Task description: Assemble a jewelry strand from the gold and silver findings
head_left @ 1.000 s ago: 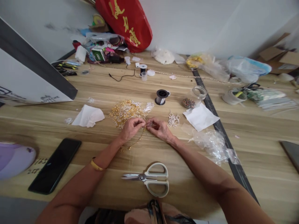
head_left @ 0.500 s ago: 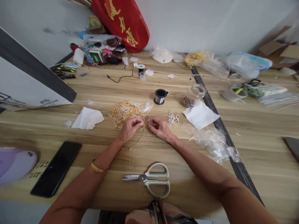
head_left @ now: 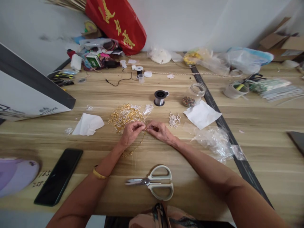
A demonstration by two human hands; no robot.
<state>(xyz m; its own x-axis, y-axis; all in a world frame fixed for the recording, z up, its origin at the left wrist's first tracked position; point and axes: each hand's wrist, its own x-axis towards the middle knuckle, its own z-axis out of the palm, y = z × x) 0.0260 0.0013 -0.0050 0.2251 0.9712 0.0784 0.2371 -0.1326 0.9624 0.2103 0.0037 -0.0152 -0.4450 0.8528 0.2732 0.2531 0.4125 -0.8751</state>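
Observation:
My left hand is closed in a pinch at the upper end of a thin gold beaded chain, which hangs from the fingertips and trails onto the table. My right hand is also pinched, its fingertips meeting the left ones at the same end; whatever lies between them is too small to make out. Just beyond the left hand spreads a pile of gold and silver chain pieces. Right of the right hand lies a small heap of silver clasps or rings. White-handled scissors rest near my body.
A wire spool stands behind the hands. Beside a glass jar of dark beads lies white paper, with clear plastic bags nearer me. At left are another paper, a black phone and a large box.
My right hand has moved left, so its fingertips now meet those of my left hand; a small gap showed between them before. The whole view has shifted slightly.

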